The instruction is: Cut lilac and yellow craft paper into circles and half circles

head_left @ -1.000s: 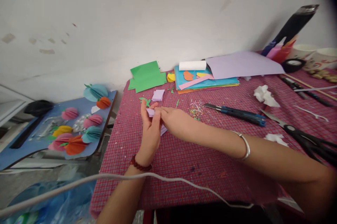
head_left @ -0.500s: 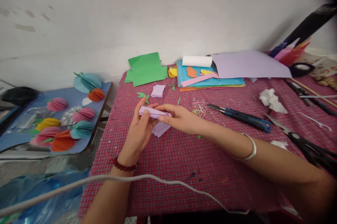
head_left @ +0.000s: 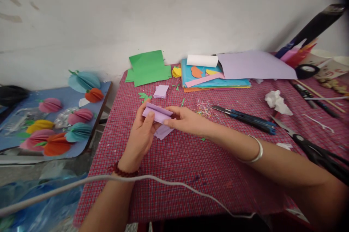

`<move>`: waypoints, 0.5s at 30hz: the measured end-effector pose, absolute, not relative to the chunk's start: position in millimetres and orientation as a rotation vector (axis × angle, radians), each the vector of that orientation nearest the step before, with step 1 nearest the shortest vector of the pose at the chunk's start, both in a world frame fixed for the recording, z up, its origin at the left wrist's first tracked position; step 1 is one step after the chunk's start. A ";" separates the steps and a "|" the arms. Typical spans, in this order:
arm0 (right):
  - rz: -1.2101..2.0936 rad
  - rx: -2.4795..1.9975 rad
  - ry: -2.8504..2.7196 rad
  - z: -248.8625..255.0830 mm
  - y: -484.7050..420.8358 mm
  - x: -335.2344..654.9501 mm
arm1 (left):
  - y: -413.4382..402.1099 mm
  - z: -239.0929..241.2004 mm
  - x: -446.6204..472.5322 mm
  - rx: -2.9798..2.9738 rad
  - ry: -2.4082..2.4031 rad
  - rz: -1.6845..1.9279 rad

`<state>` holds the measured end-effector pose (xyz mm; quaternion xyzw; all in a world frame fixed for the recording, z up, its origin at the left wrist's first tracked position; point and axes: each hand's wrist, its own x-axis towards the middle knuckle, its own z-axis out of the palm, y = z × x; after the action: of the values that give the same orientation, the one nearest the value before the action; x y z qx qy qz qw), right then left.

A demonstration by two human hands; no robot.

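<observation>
A folded lilac paper piece [head_left: 157,113] is held a little above the red checked tablecloth [head_left: 191,159] by both hands. My left hand [head_left: 140,135] pinches its left end with thumb and fingers closed. My right hand [head_left: 187,120] grips its right end, fingers closed. More lilac paper pieces [head_left: 163,131] lie on the cloth just under the hands. A small stack of lilac squares [head_left: 161,91] sits farther back.
Green paper [head_left: 148,68], a coloured paper pile [head_left: 215,77] and a large lilac sheet [head_left: 253,65] lie at the back. A blue-handled cutter [head_left: 245,118] and black scissors [head_left: 313,148] lie to the right. Paper fruit shapes rest on a blue board [head_left: 68,96] at left. A white cable [head_left: 136,181] crosses near me.
The lilac piece was pinched upright between my hands; now it is turned flatter and wider, its folded face toward me. The camera view has shifted slightly.
</observation>
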<state>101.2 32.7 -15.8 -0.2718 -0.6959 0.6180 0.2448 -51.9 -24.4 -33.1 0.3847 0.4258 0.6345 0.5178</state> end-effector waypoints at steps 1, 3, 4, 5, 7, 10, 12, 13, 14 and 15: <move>1.698 -0.734 -1.894 -16.9 32.2 100.8 | -24.7 -33.0 -51.8 0.930 1.029 1.521; 1.726 -0.725 -1.880 -18.8 31.6 100.5 | -24.8 -33.2 -51.6 0.950 1.042 1.517; 1.735 -0.725 -1.879 -19.3 31.4 100.6 | -24.7 -33.4 -51.6 0.958 1.043 1.518; 1.735 -0.732 -1.886 -19.6 31.3 100.8 | -24.5 -33.7 -51.6 0.960 1.044 1.522; 1.724 -0.751 -1.908 -19.3 31.0 101.5 | -24.1 -34.2 -51.4 0.946 1.044 1.528; 1.750 -0.765 -1.900 -16.5 30.4 102.3 | -24.2 -33.7 -50.6 0.905 1.043 1.542; 1.806 -0.776 -1.859 -14.1 29.7 102.2 | -24.8 -32.6 -49.7 0.893 1.035 1.540; 1.837 -0.785 -1.833 -13.2 29.4 102.1 | -25.1 -32.1 -49.3 0.892 1.033 1.541; 1.866 -0.794 -1.810 -12.6 29.2 102.1 | -25.4 -31.8 -49.1 0.894 1.036 1.542; 1.891 -0.801 -1.790 -12.3 29.1 102.2 | -25.5 -31.6 -49.0 0.898 1.041 1.544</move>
<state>102.2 29.1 -12.3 -0.2876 -0.6428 0.6790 0.2073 -49.0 -25.5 -31.6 0.3730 0.4326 0.6418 0.5116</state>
